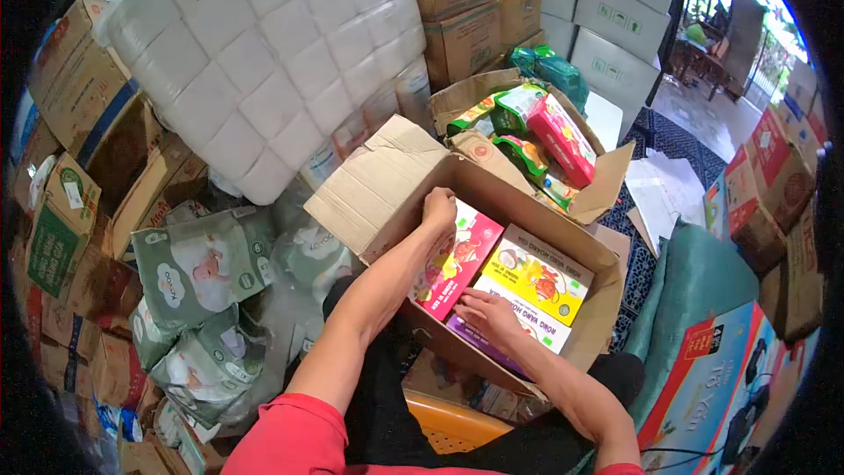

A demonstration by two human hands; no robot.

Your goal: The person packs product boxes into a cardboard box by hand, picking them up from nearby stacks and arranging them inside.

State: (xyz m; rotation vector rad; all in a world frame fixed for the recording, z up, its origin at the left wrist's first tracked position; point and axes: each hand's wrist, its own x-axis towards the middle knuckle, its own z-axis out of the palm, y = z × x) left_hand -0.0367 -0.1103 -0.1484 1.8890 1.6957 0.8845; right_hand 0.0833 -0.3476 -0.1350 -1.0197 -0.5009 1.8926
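Observation:
An open cardboard carton (pixel 607 299) stands between my knees with printed boxes packed inside. My left hand (pixel 440 209) is closed, its fingers curled at the far end of a pink box (pixel 459 262) along the carton's left side. Its fingertips are partly hidden. My right hand (pixel 491 312) has its fingers stretched out, touching the near end of the pink box. Below that hand, a purple box (pixel 479 343) shows in part. A yellow box (pixel 534 281) lies to the right of the pink one, with white box sides showing around it.
Behind the carton, another open box (pixel 492 158) holds colourful packets and a pink box. Green-grey diaper packs (pixel 207 273) pile up at left, below a big wrapped bale of white rolls (pixel 264 53). White cartons (pixel 615 26) are stacked behind; a teal sack (pixel 694 299) is at right.

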